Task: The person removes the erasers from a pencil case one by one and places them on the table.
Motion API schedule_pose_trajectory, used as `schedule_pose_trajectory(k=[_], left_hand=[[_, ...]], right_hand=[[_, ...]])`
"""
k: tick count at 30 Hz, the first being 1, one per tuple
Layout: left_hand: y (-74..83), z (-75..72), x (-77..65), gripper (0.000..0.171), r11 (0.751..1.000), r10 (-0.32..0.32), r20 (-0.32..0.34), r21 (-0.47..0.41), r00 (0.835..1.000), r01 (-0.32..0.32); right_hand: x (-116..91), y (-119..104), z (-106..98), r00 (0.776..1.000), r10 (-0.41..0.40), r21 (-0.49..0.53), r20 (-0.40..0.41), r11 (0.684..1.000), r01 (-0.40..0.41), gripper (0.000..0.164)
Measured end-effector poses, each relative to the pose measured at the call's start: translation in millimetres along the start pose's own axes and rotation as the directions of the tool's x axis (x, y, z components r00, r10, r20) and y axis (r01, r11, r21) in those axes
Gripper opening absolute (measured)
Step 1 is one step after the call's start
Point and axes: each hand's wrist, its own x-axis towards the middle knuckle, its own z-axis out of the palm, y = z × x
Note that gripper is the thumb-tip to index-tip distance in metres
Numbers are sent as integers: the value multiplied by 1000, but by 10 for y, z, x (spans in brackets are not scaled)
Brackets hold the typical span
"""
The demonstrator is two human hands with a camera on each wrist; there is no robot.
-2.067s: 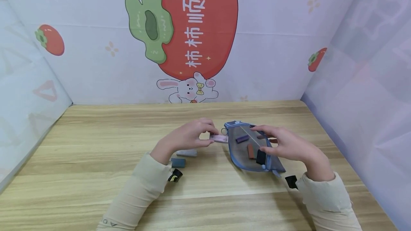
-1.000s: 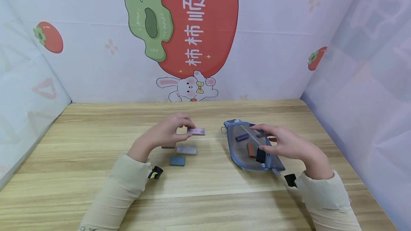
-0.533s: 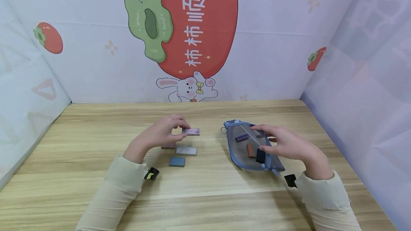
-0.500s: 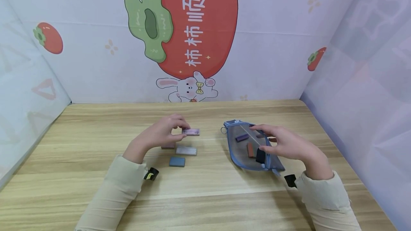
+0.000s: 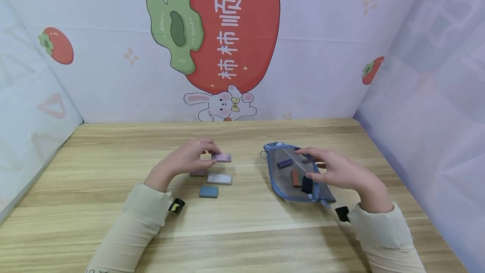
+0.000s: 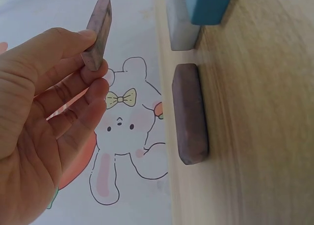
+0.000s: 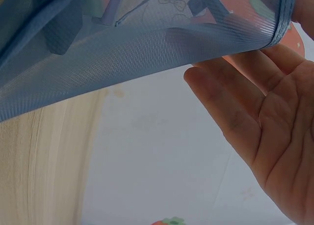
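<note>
The left hand (image 5: 193, 155) pinches a flat, pale pink-purple rectangular block (image 5: 222, 158) by one end, thumb against fingertips, with the far end pointing toward the pouch. In the left wrist view this block is clear of the worktop (image 5: 246, 239), which has a light wood-grain surface.

Three more blocks lie on the worktop near the left hand, apart from one another: a brownish-mauve oblong block (image 5: 198, 172), partly covered by the hand in the head view; a pale grey rectangular block (image 5: 219, 179) to its right; and a blue rectangular block (image 5: 209, 191) nearest the person.

The right hand (image 5: 337, 169) is wide, its thumb and forefinger well parted, with its fingers reaching the right side of a grey see-through mesh pouch (image 5: 278, 180) trimmed in blue. In the right wrist view some fingers pass behind the mesh. A metal ring (image 5: 263, 154) hangs at the pouch's far left corner. Through the mesh show a dark purple block (image 5: 285, 163), an orange-red block (image 5: 295, 178) and, just beside that one, a black block (image 5: 307, 184).

Behind the worktop stands a whitish wall (image 5: 314, 79) printed with red fruit, white characters and a rabbit.
</note>
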Motion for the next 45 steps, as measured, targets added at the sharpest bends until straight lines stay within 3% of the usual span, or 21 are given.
schedule_pose_trajectory(k=[13, 26, 45], left_hand=[[-65, 74, 46, 18, 998, -46, 72, -32, 996, 48], [-143, 104, 83, 17, 997, -74, 102, -21, 992, 76], [-160, 122, 135, 17, 998, -61, 149, 19, 987, 59]], right_hand=[[-2, 15, 6, 1000, 2, 6, -5, 1000, -2, 57], [1, 21, 6, 1000, 15, -9, -8, 1000, -15, 57], [-12, 24, -6, 1000, 17, -2, -8, 1000, -17, 57]])
